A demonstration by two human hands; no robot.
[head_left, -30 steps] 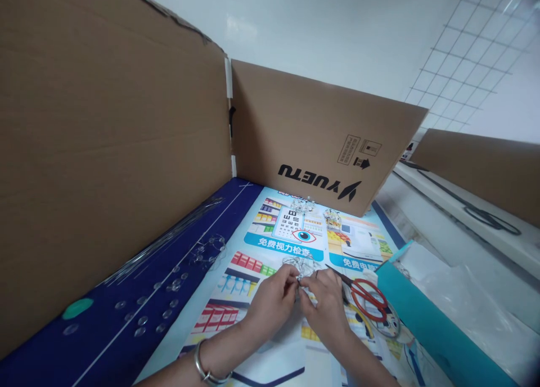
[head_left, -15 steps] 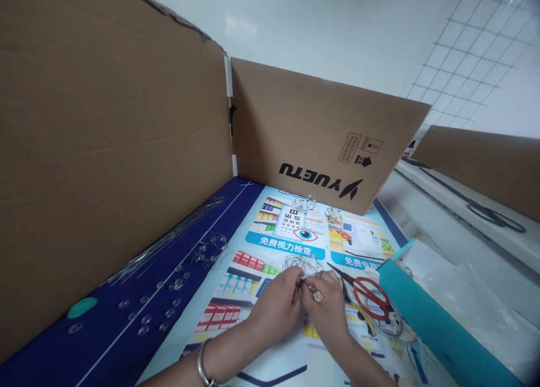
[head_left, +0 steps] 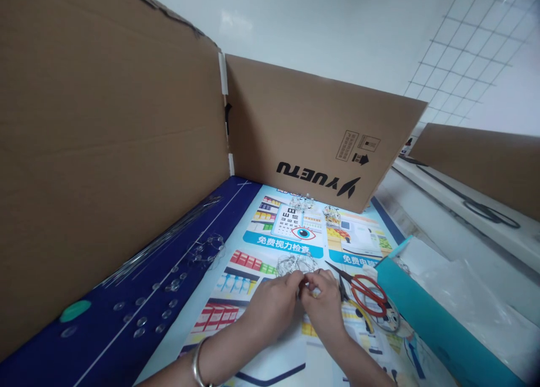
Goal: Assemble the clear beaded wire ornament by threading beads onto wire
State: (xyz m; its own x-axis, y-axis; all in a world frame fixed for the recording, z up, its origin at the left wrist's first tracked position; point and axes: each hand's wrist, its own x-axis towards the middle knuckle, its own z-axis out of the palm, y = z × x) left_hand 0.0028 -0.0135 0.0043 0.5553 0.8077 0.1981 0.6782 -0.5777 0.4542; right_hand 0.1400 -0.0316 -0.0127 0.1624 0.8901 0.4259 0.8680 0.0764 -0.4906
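The silvery wire tangle [head_left: 296, 265], thin, loopy and see-through, sits on the printed surface [head_left: 278, 361] right at my fingertips. My left hand [head_left: 272, 304] and right hand [head_left: 324, 305] are together, fingers pinched (what's between them, I can't tell). Red-handled scissors [head_left: 368, 295] lie beside; clear beads [head_left: 142, 321] scatter leftward.

the left hand [head_left: 270, 305] and right hand [head_left: 324, 308] are close together, fingers [head_left: 296, 278] bent and seemingly pinching, forearms [head_left: 228, 350] slanting inward.

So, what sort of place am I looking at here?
Probably a small craft workspace: there's a wiry tangle by the hands, with red-handled scissors and scattered clear beads nearby.
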